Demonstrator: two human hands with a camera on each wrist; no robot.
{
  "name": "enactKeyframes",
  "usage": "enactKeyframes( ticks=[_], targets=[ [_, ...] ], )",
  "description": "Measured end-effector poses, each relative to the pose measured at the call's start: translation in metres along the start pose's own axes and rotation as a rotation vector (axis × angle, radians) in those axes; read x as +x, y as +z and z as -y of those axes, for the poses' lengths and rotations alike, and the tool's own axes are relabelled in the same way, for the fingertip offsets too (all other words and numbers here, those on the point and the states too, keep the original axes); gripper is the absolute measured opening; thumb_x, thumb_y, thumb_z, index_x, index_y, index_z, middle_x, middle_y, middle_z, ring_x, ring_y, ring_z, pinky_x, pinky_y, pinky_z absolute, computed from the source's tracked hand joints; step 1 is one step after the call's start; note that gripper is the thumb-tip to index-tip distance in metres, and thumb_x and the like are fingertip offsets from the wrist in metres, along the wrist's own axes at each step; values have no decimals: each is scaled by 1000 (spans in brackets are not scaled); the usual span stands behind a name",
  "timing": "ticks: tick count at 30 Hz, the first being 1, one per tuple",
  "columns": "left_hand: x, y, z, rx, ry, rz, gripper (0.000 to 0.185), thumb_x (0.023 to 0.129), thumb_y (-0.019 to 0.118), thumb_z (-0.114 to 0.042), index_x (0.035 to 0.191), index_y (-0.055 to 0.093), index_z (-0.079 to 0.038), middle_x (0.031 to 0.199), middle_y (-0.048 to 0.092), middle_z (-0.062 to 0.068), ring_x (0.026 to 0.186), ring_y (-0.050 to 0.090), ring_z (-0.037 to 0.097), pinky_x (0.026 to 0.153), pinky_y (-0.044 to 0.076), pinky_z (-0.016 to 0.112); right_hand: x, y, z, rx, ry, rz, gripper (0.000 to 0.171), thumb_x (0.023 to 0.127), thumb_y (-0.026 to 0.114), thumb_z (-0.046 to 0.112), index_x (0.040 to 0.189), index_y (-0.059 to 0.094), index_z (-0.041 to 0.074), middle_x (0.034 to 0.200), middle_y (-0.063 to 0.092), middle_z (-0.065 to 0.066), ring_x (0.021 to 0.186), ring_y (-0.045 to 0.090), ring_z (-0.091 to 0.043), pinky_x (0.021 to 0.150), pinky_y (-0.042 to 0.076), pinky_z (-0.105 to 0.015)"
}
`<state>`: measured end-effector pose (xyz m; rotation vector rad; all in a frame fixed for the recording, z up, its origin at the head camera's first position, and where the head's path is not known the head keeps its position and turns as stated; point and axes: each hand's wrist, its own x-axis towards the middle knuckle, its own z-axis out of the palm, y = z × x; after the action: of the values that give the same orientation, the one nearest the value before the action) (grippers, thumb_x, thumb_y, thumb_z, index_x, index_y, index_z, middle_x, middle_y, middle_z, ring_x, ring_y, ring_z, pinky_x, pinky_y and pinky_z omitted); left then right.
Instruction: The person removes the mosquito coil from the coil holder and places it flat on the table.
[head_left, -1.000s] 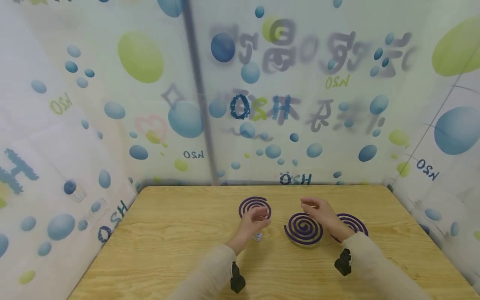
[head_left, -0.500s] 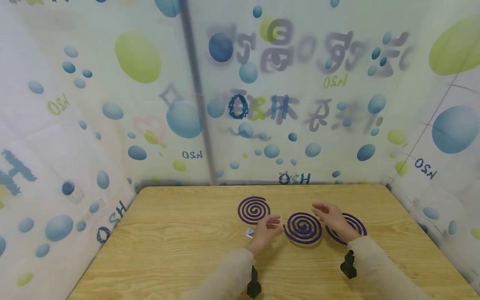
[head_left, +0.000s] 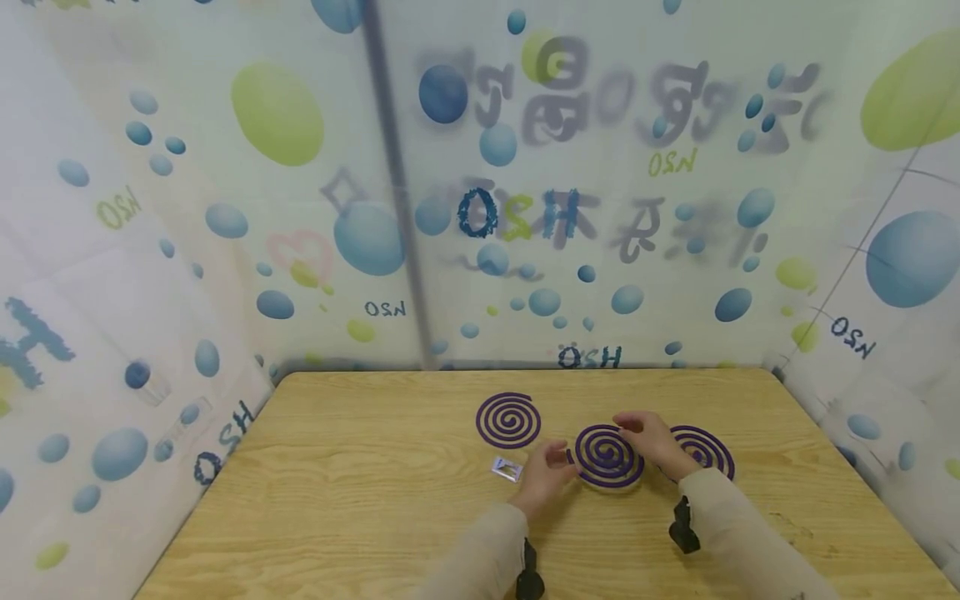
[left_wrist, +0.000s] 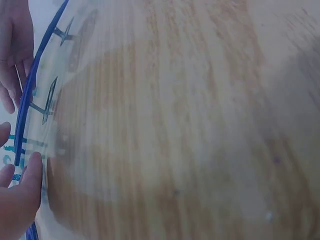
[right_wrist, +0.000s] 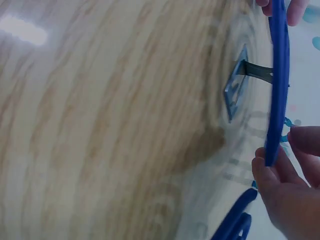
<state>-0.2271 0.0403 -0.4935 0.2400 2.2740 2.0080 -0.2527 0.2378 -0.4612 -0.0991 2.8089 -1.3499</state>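
Three purple mosquito coils are on the table. The middle mosquito coil [head_left: 597,477] sits raised on a small metal stand [right_wrist: 236,90]. My left hand [head_left: 543,479] is at its left edge; in the left wrist view, thumb and finger lie on either side of the rim. My right hand [head_left: 655,439] holds the far right edge, its fingers [right_wrist: 267,177] and thumb around the rim in the right wrist view. Another coil [head_left: 508,448] lies to the left, beyond my left hand. The third coil [head_left: 723,454] is partly hidden by my right hand.
A small printed white packet [head_left: 507,468] lies beside my left hand. The wooden table [head_left: 345,500] ends at a curtain [head_left: 480,325] with blue and green dots. Each sleeve [head_left: 757,533] carries a dark wrist camera [head_left: 682,527].
My left hand has moved right from the left coil and packet to the middle coil's edge, uncovering the packet. My right hand has shifted slightly, ending at the middle coil's far right edge.
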Motion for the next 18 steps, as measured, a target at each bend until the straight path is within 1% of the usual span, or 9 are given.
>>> enactKeyframes(
  ticks=[3, 7, 11, 18],
  targets=[
    [-2, 3, 1, -44, -5, -18, 41, 73, 66, 6, 110, 51, 12, 94, 62, 19, 84, 62, 26, 73, 53, 29, 2, 2, -4, -23, -9, 1, 24, 87, 50, -5, 110, 54, -10, 109, 55, -26, 102, 50, -40, 86, 45, -47],
    [-4, 6, 3, -63, 9, -59, 37, 72, 66, 8, 106, 52, 14, 89, 64, 19, 80, 62, 23, 68, 54, 25, 0, 5, -4, -46, -40, -11, 24, 85, 50, -8, 108, 56, -10, 108, 56, -25, 102, 51, -40, 86, 45, -47],
    [-3, 5, 4, -43, 22, -88, 35, 70, 67, 8, 103, 54, 13, 85, 65, 17, 76, 62, 19, 66, 53, 22, 0, 9, -2, -55, -66, -31, 23, 83, 50, -10, 106, 57, -10, 106, 57, -25, 99, 53, -39, 84, 47, -46],
    [-1, -2, 4, -29, -2, -112, 35, 70, 67, 8, 103, 56, 11, 82, 64, 14, 74, 61, 19, 65, 53, 25, 5, 18, -3, -59, -63, -54, 23, 84, 51, -9, 106, 58, -9, 105, 59, -23, 98, 54, -37, 83, 47, -45]
  ],
)
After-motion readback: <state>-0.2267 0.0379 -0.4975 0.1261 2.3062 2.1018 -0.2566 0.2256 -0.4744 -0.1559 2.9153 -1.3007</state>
